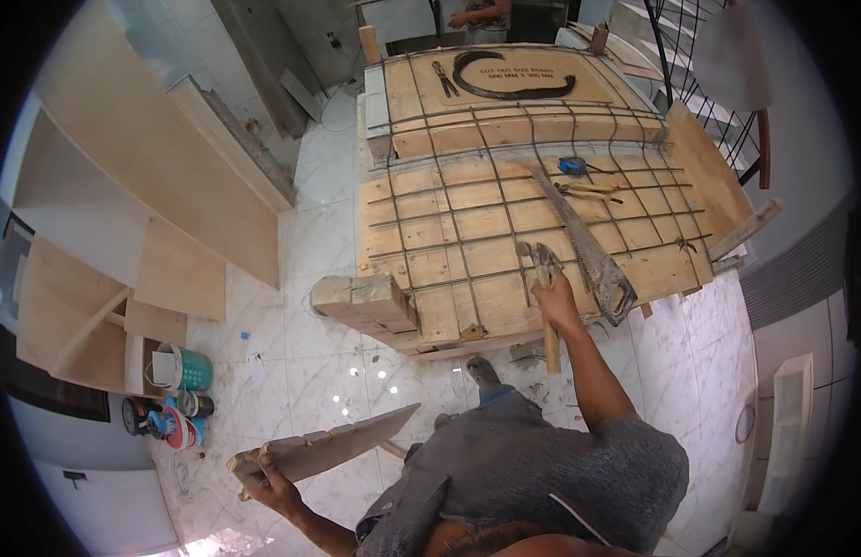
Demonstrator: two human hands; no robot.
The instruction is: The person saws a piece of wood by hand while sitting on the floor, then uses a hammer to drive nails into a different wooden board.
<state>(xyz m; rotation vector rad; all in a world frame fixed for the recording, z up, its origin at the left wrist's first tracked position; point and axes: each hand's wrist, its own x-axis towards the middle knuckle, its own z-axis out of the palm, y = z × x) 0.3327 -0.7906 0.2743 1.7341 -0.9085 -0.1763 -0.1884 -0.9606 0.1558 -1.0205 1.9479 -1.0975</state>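
Note:
My left hand (275, 487) grips one end of a rough wooden board (342, 441), held out to the left above the tiled floor. The board slants up to the right. My right hand (556, 302) is closed round the handle of a claw hammer (552, 355), its metal head over the near edge of a plywood platform (430, 297). A grid of steel bars (454, 223) lies across that platform. Just right of the hammer, a handsaw (588, 251) lies on the bars. Beyond it are a blue tape measure (571, 166) and yellow-handled pliers (588, 192).
A higher step holds a black curved strip (468, 84) and pincers (444, 81). Concrete blocks (366, 302) stand at the platform's left corner. Plywood sheets (152, 121) and several buckets (185, 369) are on the left. Another person's arm (481, 13) shows at the back.

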